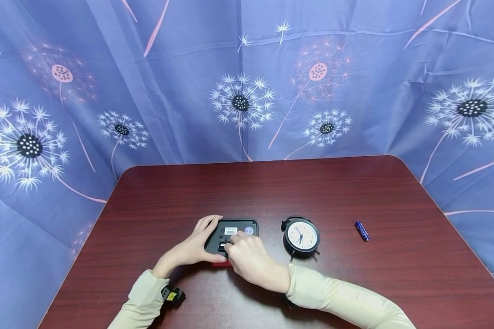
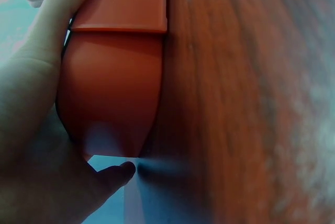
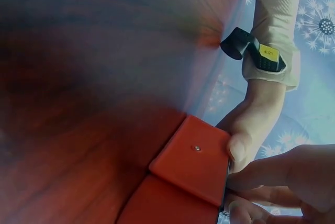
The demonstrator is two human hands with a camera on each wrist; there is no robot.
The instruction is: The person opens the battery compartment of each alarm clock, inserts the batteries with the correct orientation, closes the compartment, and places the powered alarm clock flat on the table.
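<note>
Head view: wide, from above the near side of the wooden tabletop (image 1: 333,187), facing forward and down to the dandelion-print curtain (image 1: 181,91). Left-wrist view: very near and low, turned sideways, facing the near side of the red-cased device (image 2: 112,77). Right-wrist view: close, also sideways, facing leftward past the device to the left hand (image 3: 254,119) and its wrist camera (image 3: 238,43). Both wrist views share the red panel with its screw.
</note>
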